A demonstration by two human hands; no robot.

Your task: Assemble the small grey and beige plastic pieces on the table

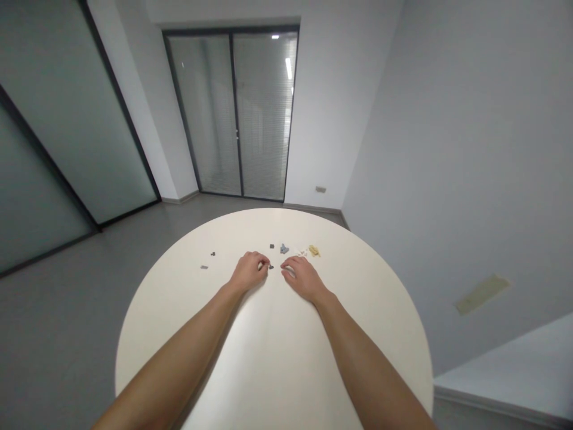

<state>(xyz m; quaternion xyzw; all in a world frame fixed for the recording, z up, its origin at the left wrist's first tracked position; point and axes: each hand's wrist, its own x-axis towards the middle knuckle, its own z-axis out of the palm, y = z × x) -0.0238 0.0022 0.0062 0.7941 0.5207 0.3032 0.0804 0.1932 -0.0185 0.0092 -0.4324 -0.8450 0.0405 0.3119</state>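
a plain office room with a grey floor, a glass door with blinds in the far wall, frosted glass panels along the left side and a pale wall on the right. a round white desk fills the lower middle of the view, and the person's bare forearms reach over it from the near edge.

the left hand sits just left of the desk's middle, its grip pressed together, fingertips bunched just beside a small dark brick; whether it pinches anything is too small to tell. the right hand lies just beside it, fingers curved down toward the desk, and i cannot tell whether that grip holds anything. a little beyond the hands, in a loose row, lie a dark square brick, a blue-grey brick, tiny white bits and a small heap of tan bricks. well off to the left are a tiny dark brick and a flat grey brick.
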